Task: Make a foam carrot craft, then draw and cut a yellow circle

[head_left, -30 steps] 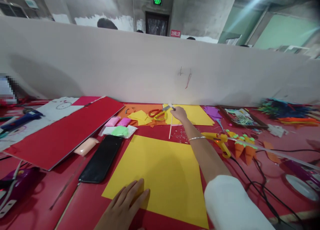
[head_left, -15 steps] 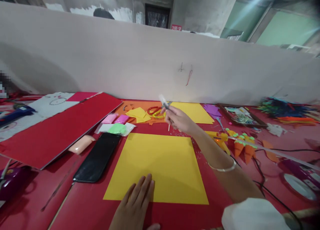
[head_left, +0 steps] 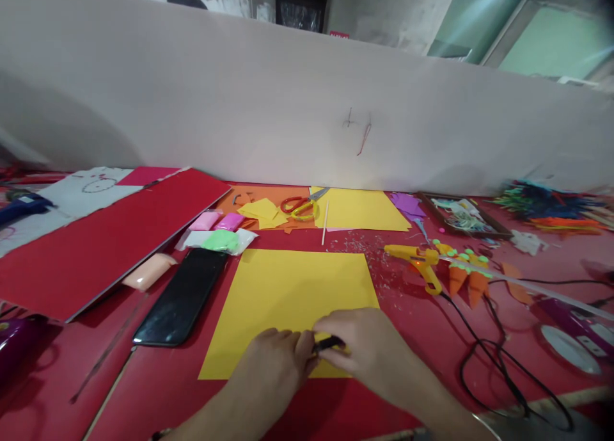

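Note:
Both hands meet over the lower edge of a yellow sheet of paper [head_left: 297, 281] lying on the red table. A slim pen [head_left: 330, 344] with a dark part is between them, partly hidden by the fingers. The fingers of my left hand [head_left: 281, 364] are closed on its left end. My right hand [head_left: 369, 345] pinches the pen from the right, with a gap under the curled thumb and index finger. Left of the sheet lies a black phone [head_left: 180, 300].
Scissors [head_left: 302, 207], a thin stick [head_left: 325, 223] and yellow paper scraps [head_left: 263, 212] lie behind the sheet. On the right are a yellow glue gun [head_left: 417, 262] with a black cord, and carrot ornaments [head_left: 472, 281]. A red board [head_left: 125, 236] leans at left; a white partition [head_left: 268, 108] stands behind.
My right hand has come back from beside the scissors with the pen, down to the sheet. My left hand has left its flat position and closed on the pen's other end.

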Available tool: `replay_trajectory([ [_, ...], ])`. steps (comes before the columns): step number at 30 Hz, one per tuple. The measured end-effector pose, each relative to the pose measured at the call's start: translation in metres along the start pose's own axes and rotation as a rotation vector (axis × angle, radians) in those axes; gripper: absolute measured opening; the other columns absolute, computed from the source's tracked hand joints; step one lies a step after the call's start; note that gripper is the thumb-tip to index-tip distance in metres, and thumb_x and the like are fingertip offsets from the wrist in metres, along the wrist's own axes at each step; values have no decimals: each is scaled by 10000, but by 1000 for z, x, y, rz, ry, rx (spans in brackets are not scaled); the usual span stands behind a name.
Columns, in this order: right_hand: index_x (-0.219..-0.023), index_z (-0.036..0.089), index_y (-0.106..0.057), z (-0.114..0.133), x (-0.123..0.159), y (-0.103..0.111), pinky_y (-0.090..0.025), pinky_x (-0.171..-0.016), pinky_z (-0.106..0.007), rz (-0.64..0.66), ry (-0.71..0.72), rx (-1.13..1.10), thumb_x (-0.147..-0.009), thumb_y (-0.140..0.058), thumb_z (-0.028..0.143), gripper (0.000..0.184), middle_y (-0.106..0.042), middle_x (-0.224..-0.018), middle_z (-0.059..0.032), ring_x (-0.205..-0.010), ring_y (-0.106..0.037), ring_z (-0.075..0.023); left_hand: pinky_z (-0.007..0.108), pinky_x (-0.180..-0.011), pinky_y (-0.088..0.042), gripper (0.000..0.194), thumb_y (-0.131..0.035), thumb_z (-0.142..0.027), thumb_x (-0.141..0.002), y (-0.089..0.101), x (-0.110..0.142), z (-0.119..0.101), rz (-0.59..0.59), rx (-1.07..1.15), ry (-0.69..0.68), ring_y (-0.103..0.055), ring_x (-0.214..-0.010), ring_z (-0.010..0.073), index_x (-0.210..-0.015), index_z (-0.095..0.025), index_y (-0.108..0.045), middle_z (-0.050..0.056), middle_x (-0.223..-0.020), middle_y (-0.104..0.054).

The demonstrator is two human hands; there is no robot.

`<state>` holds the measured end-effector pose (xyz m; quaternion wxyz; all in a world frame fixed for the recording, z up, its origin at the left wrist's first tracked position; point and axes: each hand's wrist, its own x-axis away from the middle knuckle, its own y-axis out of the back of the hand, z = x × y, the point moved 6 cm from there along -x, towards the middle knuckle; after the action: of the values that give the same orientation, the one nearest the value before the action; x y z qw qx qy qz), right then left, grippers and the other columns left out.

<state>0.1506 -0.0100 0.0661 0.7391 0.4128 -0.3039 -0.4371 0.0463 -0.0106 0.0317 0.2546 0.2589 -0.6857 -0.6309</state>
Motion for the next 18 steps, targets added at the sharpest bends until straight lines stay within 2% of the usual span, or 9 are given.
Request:
replay_trajectory([
  [2, -897, 246, -616, -7, 5, 15, -374, -582, -221, -128, -30, -191, -723, -583, 310, 188, -650, -794, -1, -675, -572, -124, 267, -522, -392, 172, -358, -170, -849, 4, 1, 6, 25, 53, 63, -572, -571, 171, -758, -169, -504, 22, -647, -600],
  [5, -775, 203, -561, -21, 9, 18, -371, -470, -209, -313, -101, -629, -747, -532, 340, 143, -575, -597, 13, -483, -508, -93, 240, -488, -359, 166, -328, -187, -863, 10, 10, 15, 24, 178, 140, -576, -573, 164, -793, -173, -478, 13, -643, -602],
  [7, -709, 210, -457, -16, 5, -1, -293, -355, -190, -245, -97, -947, -752, -497, 354, 155, -459, -449, 66, -337, -398, -73, 228, -475, -353, 161, -318, -204, -869, 11, 14, 9, 28, 282, 74, -575, -561, 153, -812, -175, -466, 6, -658, -609],
  [8, -670, 210, -422, -8, 2, -9, -290, -359, -184, -216, -60, -997, -714, -540, 326, 171, -442, -465, 71, -353, -389, -66, 222, -479, -358, 163, -313, -214, -874, 11, 15, 5, 21, 337, 19, -576, -565, 145, -819, -177, -462, 5, -680, -615],
  [10, -610, 201, -384, 9, -2, -19, -308, -419, -180, -229, 10, -926, -711, -530, 258, 187, -405, -505, 65, -438, -390, -63, 210, -505, -377, 165, -308, -235, -882, 11, 16, -4, 3, 417, -63, -579, -598, 131, -843, -179, -459, 9, -744, -624],
  [12, -703, 209, -413, 23, -4, -27, -308, -449, -179, -213, 8, -880, -760, -445, 196, 66, -384, -534, 68, -474, -377, -66, 215, -527, -390, 169, -312, -257, -884, 9, 18, -6, 15, 398, -89, -577, -613, 134, -861, -175, -458, 18, -770, -624],
  [14, -827, 225, -422, 31, -4, -30, -300, -454, -186, -142, 13, -859, -773, -387, 150, 99, -379, -533, 73, -471, -373, -72, 235, -519, -386, 183, -320, -279, -880, 6, 22, -5, 70, 292, -119, -564, -580, 151, -863, -167, -464, 29, -739, -618],
  [16, -830, 230, -435, 32, 2, -21, -297, -457, -198, -140, 67, -835, -752, -391, 137, 129, -393, -535, 66, -471, -380, -81, 240, -497, -371, 188, -327, -288, -875, 6, 32, 2, 140, 242, -147, -546, -546, 157, -886, -169, -472, 30, -715, -612],
  [18, -738, 230, -433, 18, 12, 2, -286, -438, -204, -306, 110, -840, -735, -393, 147, 93, -398, -555, 50, -464, -369, -86, 227, -493, -362, 187, -317, -283, -874, 8, 44, 19, 196, 322, -56, -529, -542, 147, -849, -179, -471, 14, -679, -593],
])
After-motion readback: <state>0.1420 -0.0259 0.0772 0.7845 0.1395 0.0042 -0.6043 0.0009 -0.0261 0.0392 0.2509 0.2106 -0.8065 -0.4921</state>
